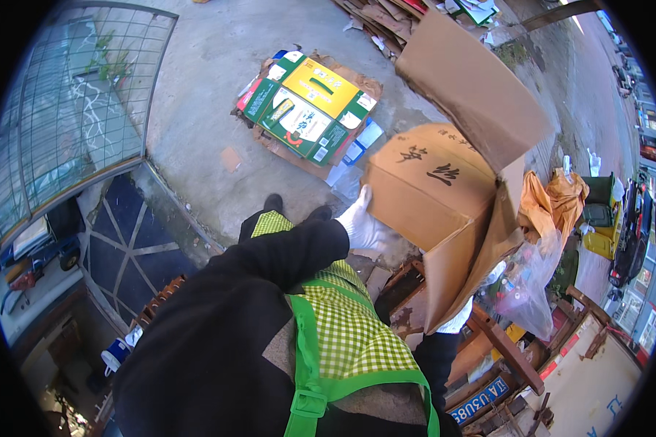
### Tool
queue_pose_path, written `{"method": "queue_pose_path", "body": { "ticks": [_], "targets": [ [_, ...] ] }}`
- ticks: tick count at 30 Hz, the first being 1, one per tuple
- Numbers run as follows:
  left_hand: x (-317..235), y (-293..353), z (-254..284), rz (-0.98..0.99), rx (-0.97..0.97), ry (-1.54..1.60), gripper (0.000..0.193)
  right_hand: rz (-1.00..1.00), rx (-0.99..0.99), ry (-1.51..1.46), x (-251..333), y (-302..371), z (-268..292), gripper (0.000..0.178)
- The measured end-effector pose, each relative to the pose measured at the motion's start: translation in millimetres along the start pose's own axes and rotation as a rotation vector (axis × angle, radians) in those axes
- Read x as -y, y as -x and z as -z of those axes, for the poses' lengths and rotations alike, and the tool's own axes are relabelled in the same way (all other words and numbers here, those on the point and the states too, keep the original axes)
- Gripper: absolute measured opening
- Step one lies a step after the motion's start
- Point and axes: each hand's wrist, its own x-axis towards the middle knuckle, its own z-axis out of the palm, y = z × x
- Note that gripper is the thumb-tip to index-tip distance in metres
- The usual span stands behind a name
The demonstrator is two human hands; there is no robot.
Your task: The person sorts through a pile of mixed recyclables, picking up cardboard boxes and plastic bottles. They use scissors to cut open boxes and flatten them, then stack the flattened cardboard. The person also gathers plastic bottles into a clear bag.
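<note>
A large brown cardboard box (423, 193) with dark lettering and open flaps is held up in front of me, tilted. My left hand (362, 224), in a white glove, grips its left edge with the thumb on the near face. My right hand (455, 318), also white-gloved, holds the box from behind the near lower flap (455, 273). That flap hides the right fingers. A long flap (474, 84) sticks up at the far right of the box. Beyond my left hand, a flattened green and yellow carton (306, 109) lies on a pile of flat cardboard on the concrete.
A wire-mesh gate (80, 102) stands at the left. Stacked flat cardboard (386, 22) lies at the far side. To the right are an orange sack (554, 200), a clear plastic bag (525, 291), bins (599, 193) and a rusty-framed cart (503, 346) with a blue plate.
</note>
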Motion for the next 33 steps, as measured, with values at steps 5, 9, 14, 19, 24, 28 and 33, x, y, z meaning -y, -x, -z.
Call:
{"method": "queue_pose_path", "body": {
  "ticks": [5, 9, 14, 19, 24, 28, 33],
  "targets": [
    [-65.8, -7.4, -49.0, -0.711, -0.748, -0.051, 0.062, 0.188, -0.159, 0.389, -1.7, 3.6, -20.1, 0.052],
    [-115.5, 31.6, -73.8, -0.694, -0.960, -0.124, 0.057, 0.283, -0.351, 0.703, -20.7, -17.0, -60.1, 0.048],
    [-179.1, 82.1, -100.6, -0.761, -0.916, -0.113, 0.100, 0.311, -0.361, 0.943, -83.9, -53.2, -117.9, 0.048],
    [-267.4, 127.3, -157.0, -0.755, -0.811, -0.121, 0.099, 0.207, -0.405, 0.843, -147.7, -101.0, -167.6, 0.043],
    [-327.3, 178.1, -198.4, -0.681, -0.942, -0.277, 0.078, 0.165, -0.376, 0.806, -192.7, -136.9, -189.9, 0.042],
    [-353.9, 206.1, -198.7, -0.732, -1.551, -0.303, 0.049, -0.010, -0.272, 0.625, -212.2, -186.9, -182.0, 0.049],
    [-378.4, 229.7, -194.9, -0.913, -1.331, -0.428, 0.036, -0.140, -0.171, 0.564, -235.4, -298.7, -151.3, 0.065]
  ]
}}
